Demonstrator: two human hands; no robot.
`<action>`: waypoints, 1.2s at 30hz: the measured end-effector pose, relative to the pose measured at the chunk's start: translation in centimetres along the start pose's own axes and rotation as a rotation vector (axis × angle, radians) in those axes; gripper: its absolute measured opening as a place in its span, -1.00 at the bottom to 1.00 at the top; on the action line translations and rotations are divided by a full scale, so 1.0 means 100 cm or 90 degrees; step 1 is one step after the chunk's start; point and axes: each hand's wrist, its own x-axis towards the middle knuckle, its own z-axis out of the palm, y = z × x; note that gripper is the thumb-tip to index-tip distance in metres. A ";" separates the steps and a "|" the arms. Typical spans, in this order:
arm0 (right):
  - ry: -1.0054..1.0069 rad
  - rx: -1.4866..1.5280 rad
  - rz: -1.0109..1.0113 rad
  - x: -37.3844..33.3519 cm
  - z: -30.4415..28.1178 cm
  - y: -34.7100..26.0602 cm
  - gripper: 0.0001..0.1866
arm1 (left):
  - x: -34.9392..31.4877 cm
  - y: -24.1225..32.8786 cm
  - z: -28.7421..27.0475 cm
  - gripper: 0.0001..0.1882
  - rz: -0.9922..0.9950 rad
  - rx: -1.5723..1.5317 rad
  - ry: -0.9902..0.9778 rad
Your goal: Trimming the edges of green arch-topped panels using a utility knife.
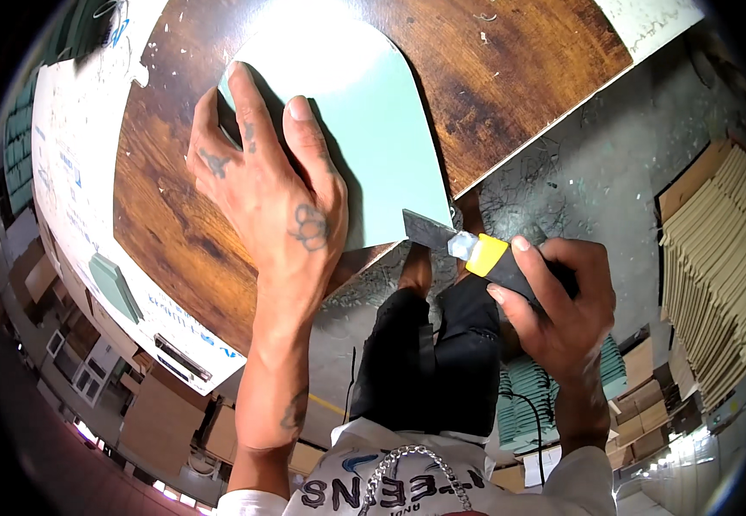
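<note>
Stacked green pieces (19, 150) stand at far left, beyond a white surface (57, 193) on which a small green block (115, 286) lies. Next comes a brown wood-grain board (162, 232). On it the left hand (283, 202) lies palm down over the left side of a pale green round-topped panel (386, 163), fingers spread and bent, thumb apart from them. At the panel's lower right corner is the blade of a black-and-yellow scraper knife (486, 255); whether it touches, I cannot tell. The right hand (562, 305) has its fingers closed around the handle. Cardboard sheets (717, 267) are stacked at far right.
</note>
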 end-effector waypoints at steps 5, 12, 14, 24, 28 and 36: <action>-0.010 -0.001 -0.005 0.007 -0.003 -0.002 -0.40 | 0.000 0.000 -0.001 -0.46 0.000 0.010 -0.012; -0.002 -0.019 -0.018 0.007 0.000 -0.002 -0.38 | -0.003 0.000 -0.002 -0.47 -0.014 0.018 -0.007; -0.001 -0.018 -0.025 0.007 0.000 0.000 -0.37 | -0.003 0.000 -0.002 -0.47 -0.022 0.007 -0.011; 0.024 -0.010 -0.060 0.010 0.003 0.008 -0.33 | -0.003 -0.003 -0.002 -0.49 -0.019 0.009 -0.001; 0.036 -0.003 -0.067 0.011 0.005 0.010 -0.32 | -0.004 -0.005 -0.001 -0.49 -0.010 0.016 -0.001; 0.057 0.027 -0.105 0.013 0.010 0.019 -0.27 | -0.005 -0.007 -0.001 -0.50 -0.015 0.012 0.007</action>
